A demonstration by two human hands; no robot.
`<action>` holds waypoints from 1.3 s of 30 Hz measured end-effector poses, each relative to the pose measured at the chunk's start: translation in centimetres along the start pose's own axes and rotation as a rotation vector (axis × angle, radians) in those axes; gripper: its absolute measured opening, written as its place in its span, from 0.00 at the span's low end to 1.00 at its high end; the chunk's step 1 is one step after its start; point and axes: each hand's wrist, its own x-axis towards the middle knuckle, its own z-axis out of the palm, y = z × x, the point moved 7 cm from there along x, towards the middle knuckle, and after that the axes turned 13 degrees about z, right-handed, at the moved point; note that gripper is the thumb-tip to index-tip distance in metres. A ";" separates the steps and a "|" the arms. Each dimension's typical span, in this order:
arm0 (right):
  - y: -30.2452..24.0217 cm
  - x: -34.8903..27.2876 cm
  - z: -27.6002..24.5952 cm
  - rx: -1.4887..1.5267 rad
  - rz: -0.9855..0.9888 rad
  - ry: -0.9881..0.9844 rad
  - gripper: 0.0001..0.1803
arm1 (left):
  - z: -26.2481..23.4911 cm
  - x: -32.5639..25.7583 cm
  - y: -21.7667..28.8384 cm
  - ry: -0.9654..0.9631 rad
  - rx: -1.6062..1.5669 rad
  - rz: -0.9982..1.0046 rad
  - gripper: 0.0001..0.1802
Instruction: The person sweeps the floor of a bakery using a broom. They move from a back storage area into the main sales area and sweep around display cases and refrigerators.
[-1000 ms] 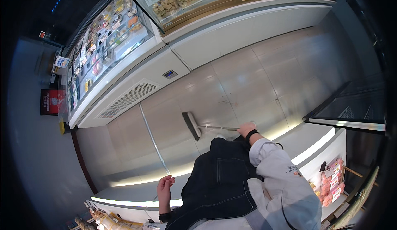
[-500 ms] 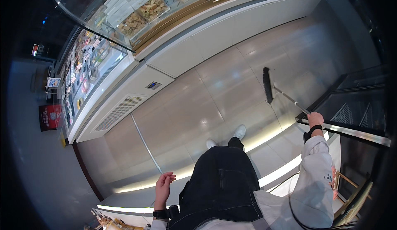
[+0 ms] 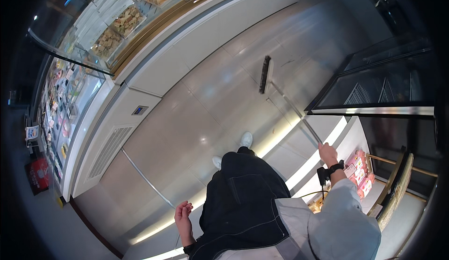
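My right hand (image 3: 328,153) is closed round the long metal handle (image 3: 293,105) of a floor broom. Dark bristles line the broom head (image 3: 265,75), which rests on the grey tiled floor ahead and to the right. At the lower left my left hand (image 3: 184,215) hangs with loosely bent fingers and nothing in it. It appears in front of the end of a thin metal strip (image 3: 146,179) running across the floor; no grip on it shows. A thin dark mark (image 3: 287,62) lies on the tiles just right of the bristles.
A curved glass display counter (image 3: 154,82) with packed food runs along the far left. To the right stands a black-framed glass cabinet (image 3: 374,91) with wire racks. A lit white shelf (image 3: 322,154) holding pink packages (image 3: 359,171) is near my right arm. My white shoes (image 3: 246,139) are mid-floor.
The view has shifted, so the counter sits farther left. My right hand still grips the broom, now nearer my body, and more of the pink packages shows. My left hand remains low and empty.
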 end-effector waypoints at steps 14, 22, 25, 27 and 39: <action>-2.3 -23.2 15.7 1.456 0.098 -1.189 0.17 | -4.0 9.5 1.5 -0.216 0.027 0.139 0.12; -14.6 -9.7 10.5 2.275 0.358 -1.642 0.07 | -2.7 10.7 5.9 -0.202 0.068 0.214 0.12; -17.6 -4.7 6.1 2.186 0.482 -1.694 0.09 | -3.7 9.7 5.8 -0.062 0.098 0.106 0.11; -19.9 -1.5 3.4 2.089 0.517 -1.635 0.16 | -3.9 9.0 6.0 -0.024 0.015 0.145 0.11; -27.6 -17.6 1.8 1.089 0.087 -1.228 0.07 | -6.2 2.3 -0.7 0.332 -0.250 0.011 0.12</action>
